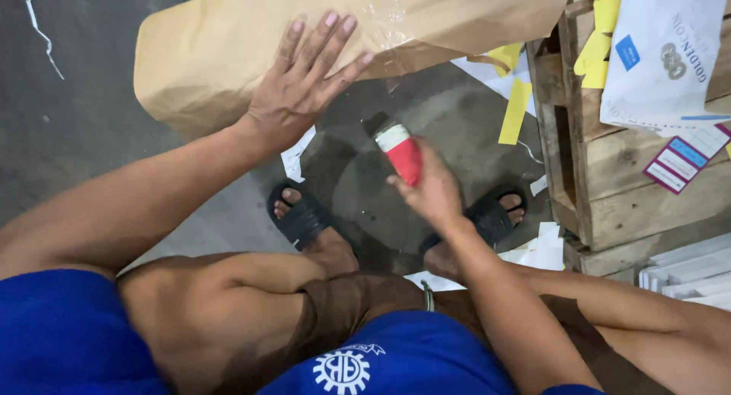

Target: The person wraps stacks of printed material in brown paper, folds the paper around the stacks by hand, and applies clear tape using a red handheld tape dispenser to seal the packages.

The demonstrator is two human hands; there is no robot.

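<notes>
On the grey concrete floor [91, 113] in front of me, between my sandalled feet and a wooden pallet [609, 189], lies a large parcel wrapped in brown kraft paper [228, 52], its upper edge running out of view. My left hand [301, 87] lies flat and open on the near part of that wrapping, fingers spread, pressing the paper down; a patch of clear tape [388, 18] glints on the paper just right of my fingertips. My right hand [434, 189] is closed around a tape dispenser with a red and white body [401, 153], held in the air above the floor, just below the parcel's lower edge and apart from it. I judge that I am in the middle of sealing the wrap: one hand pins the paper while the other brings the tape in. The next move, as I see it, calls for setting the dispenser's nose onto the paper near the loose, torn edge by my fingertips, and keeping the flat hand firm so the wrap does not shift or wrinkle. Yellow paper strips [516, 109] and white scraps [297, 153] litter the floor, and printed white sheets [662, 52] lie on the pallet to my right.
</notes>
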